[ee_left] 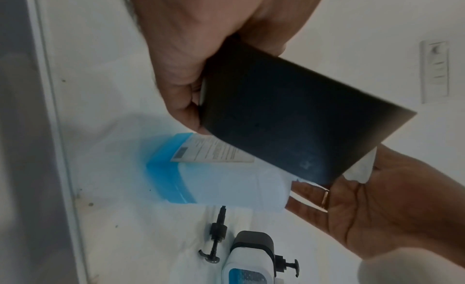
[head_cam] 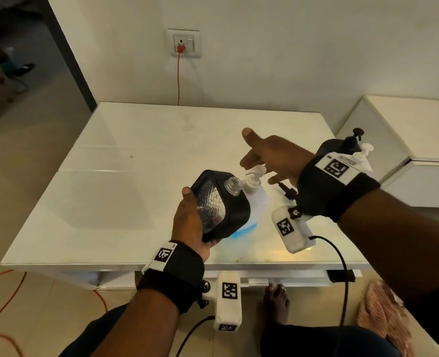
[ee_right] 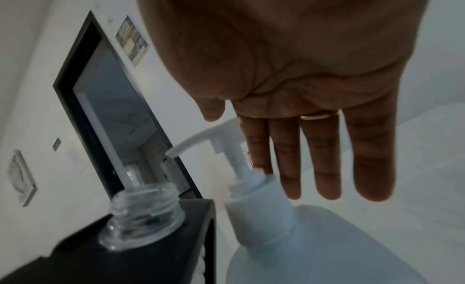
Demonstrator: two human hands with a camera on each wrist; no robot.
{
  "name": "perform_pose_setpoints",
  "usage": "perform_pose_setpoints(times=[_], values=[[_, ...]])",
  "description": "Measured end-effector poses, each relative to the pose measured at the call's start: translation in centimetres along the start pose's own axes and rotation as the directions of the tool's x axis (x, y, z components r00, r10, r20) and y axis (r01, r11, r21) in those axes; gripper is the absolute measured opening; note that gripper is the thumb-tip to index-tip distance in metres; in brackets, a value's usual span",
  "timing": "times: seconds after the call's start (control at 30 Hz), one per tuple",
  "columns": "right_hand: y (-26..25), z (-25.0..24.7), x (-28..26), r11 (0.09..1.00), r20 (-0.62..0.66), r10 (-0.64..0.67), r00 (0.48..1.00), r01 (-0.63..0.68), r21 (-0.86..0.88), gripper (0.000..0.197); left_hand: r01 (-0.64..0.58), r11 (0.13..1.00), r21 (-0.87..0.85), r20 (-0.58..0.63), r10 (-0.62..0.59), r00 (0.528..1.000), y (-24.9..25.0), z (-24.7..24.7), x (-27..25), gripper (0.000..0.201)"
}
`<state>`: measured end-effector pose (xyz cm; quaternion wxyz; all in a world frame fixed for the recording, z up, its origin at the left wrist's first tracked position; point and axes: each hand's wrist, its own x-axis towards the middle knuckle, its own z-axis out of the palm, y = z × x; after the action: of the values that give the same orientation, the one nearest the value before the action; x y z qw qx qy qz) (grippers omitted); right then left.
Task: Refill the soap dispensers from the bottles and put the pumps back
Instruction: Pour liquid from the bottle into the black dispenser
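White glossy table (head_cam: 135,191), seen from my head camera: its top runs from the wall to the near edge, with bare surface across its whole left half and the work crowded toward the right front. A white unit (head_cam: 406,140) stands just beside its right edge; a wall socket (head_cam: 184,43) with a red cable (head_cam: 178,78) sits above the far edge.

Refill bottle (head_cam: 258,202), translucent with blue liquid low inside, stands on the table with its white pump (head_cam: 254,175) still on. My right hand (head_cam: 272,158) hovers just above that pump, fingers (ee_right: 319,157) straight and spread, gripping nothing; I cannot tell whether a fingertip touches it.

Black dispenser (head_cam: 221,204), tilted, clear threaded neck (head_cam: 233,185) open and uncapped, is held off the table by my left hand (head_cam: 190,225), thumb and fingers wrapped round its lower body, just left of the refill bottle.

Loose black pump (ee_left: 215,246) lies on the table right of the refill bottle. Further dispensers (head_cam: 352,148) stand near the right edge, partly hidden by my wrist.
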<state>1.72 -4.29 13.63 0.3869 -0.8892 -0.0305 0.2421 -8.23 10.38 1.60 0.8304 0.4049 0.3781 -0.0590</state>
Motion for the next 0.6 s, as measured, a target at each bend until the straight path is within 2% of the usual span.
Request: perform_pose_setpoints(times=[0.1, 0.27, 0.43, 0.6], values=[[-0.9, 0.7, 0.1, 0.996, -0.004, 0.077, 0.997, -0.077, -0.055, 0.081, -0.011, 1.0, 0.012, -0.018, 0.011, 1.0, -0.1, 0.1, 0.1, 0.052], [-1.7, 1.7, -0.3, 0.986, 0.006, 0.104, 0.995, -0.103, -0.128, 0.07, -0.03, 0.999, 0.026, -0.021, 0.03, 0.999, -0.4, 0.2, 0.2, 0.055], [-2.1, 2.2, -0.3, 0.988, 0.031, 0.101, 0.994, -0.097, -0.12, 0.054, -0.02, 1.0, 0.015, -0.021, 0.02, 1.0, -0.4, 0.3, 0.2, 0.053], [-2.0, 2.6, 0.0, 0.99, 0.005, 0.108, 0.994, -0.107, -0.091, 0.051, 0.007, 1.0, 0.015, -0.026, -0.007, 1.0, -0.5, 0.5, 0.3, 0.054]])
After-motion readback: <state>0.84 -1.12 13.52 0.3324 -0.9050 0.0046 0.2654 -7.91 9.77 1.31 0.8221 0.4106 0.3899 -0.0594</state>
